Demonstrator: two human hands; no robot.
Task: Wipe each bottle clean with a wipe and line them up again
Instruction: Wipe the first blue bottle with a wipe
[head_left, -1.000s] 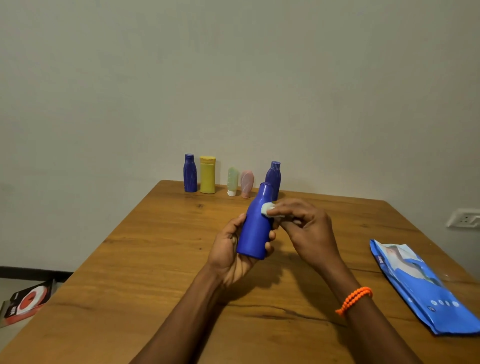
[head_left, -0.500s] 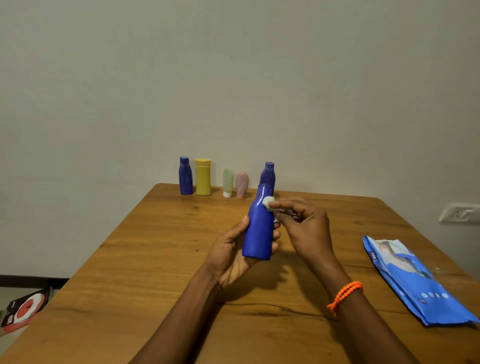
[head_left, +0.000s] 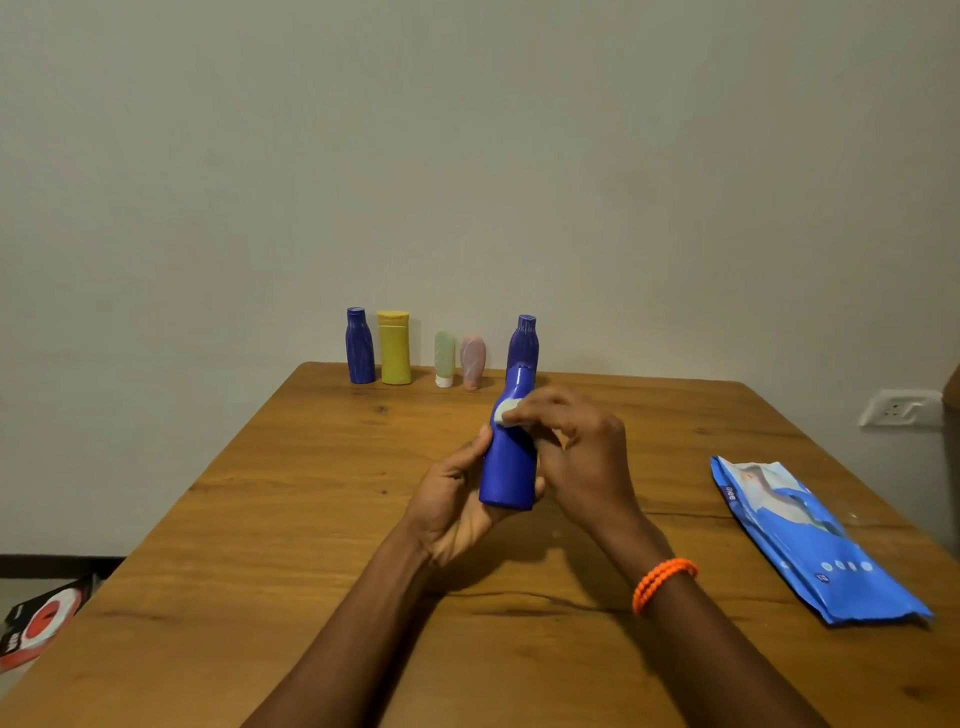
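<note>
My left hand (head_left: 453, 499) grips a bright blue bottle (head_left: 508, 467) upright above the middle of the wooden table (head_left: 260, 519). My right hand (head_left: 582, 457) pinches a small white wipe (head_left: 505, 414) against the bottle's upper left shoulder. Along the far table edge stand a dark blue bottle (head_left: 359, 345), a yellow bottle (head_left: 394, 347), a pale green tube (head_left: 445, 358), a pink tube (head_left: 472, 361) and a taller purple-blue bottle (head_left: 523, 343), whose base is hidden behind the held bottle.
A blue pack of wipes (head_left: 810, 540) lies flat near the table's right edge. A wall socket (head_left: 898, 408) sits on the right wall. A black and red box (head_left: 41, 618) lies on the floor at the left.
The wipe has slid from the right side of the bottle's neck across to its left shoulder. The held bottle now stands more upright.
</note>
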